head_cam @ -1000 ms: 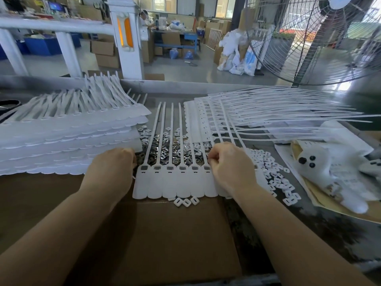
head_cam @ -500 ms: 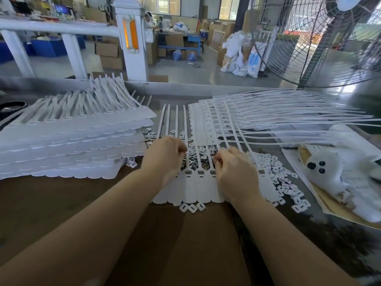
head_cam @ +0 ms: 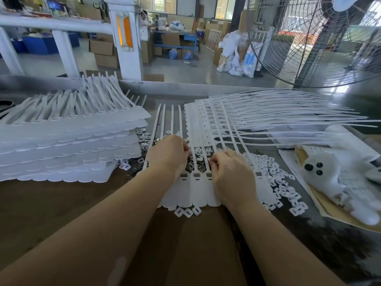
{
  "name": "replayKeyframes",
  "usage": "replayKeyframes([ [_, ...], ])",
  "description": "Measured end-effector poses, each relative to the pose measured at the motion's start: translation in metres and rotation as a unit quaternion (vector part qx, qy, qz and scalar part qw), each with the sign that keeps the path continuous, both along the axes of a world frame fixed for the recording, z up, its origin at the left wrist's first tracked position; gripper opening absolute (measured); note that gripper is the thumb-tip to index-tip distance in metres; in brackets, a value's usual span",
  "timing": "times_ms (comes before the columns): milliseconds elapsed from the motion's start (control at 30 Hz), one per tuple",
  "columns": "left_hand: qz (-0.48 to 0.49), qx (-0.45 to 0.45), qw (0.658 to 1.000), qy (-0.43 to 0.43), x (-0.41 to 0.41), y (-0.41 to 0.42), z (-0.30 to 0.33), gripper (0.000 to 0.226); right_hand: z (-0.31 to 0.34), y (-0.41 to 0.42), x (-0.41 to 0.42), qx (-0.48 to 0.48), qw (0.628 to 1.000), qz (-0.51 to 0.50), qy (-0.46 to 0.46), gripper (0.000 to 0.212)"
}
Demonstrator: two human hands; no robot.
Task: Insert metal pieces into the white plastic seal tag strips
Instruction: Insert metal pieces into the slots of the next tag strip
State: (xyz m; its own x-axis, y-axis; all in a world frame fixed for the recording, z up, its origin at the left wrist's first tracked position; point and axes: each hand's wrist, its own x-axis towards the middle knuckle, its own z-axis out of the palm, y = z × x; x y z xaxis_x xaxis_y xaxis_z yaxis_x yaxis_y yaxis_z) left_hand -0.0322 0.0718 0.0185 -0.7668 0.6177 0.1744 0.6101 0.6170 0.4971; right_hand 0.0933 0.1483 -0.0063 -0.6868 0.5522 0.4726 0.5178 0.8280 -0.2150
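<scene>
Two forearms enter from the bottom edge, both bare to the frame's limit; no sleeve shows on either. Left hand (head_cam: 168, 155) and right hand (head_cam: 231, 174) are ungloved. Wrists and the fingers in view carry no watch, band or ring. Fingertips are turned away from the camera; nails cannot be assessed.

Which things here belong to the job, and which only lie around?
Job: seal tag strip under both hands; metal pieces; left hand; right hand.
Lying about: white soft toy; fan; small white plastic pieces.
</scene>
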Motion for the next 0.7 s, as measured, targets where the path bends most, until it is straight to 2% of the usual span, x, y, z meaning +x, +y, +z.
replayKeyframes([
  [133, -0.012, 0.087, 0.995, -0.042, -0.002, -0.006, 0.0, 0.007, 0.0, 0.0, -0.001, -0.006, 1.0, 0.001, -0.001, 0.019],
  [233, -0.012, 0.173, 0.978, -0.12, -0.003, -0.017, 0.004, 0.011, 0.0, 0.001, -0.001, -0.009, 1.0, 0.002, 0.003, 0.019],
  [367, -0.009, 0.271, 0.922, -0.278, -0.003, -0.034, 0.011, 0.009, 0.0, 0.001, 0.0, -0.01, 1.0, 0.002, 0.002, 0.018],
  [433, -0.016, 0.306, 0.895, -0.323, -0.003, -0.042, 0.013, 0.011, 0.0, 0.001, 0.0, -0.011, 1.0, 0.002, 0.005, 0.018],
  [600, -0.037, 0.323, 0.874, -0.362, 0.0, -0.053, 0.015, 0.009, 0.0, -0.001, 0.001, -0.018, 1.0, 0.004, 0.008, 0.016],
  [633, -0.036, 0.318, 0.879, -0.352, 0.0, -0.055, 0.016, 0.009, 0.0, -0.001, 0.001, -0.017, 1.0, 0.004, 0.009, 0.016],
  [700, -0.027, 0.287, 0.913, -0.288, 0.0, -0.063, 0.014, 0.013, 0.0, -0.001, 0.001, -0.015, 1.0, 0.002, 0.009, 0.016],
])
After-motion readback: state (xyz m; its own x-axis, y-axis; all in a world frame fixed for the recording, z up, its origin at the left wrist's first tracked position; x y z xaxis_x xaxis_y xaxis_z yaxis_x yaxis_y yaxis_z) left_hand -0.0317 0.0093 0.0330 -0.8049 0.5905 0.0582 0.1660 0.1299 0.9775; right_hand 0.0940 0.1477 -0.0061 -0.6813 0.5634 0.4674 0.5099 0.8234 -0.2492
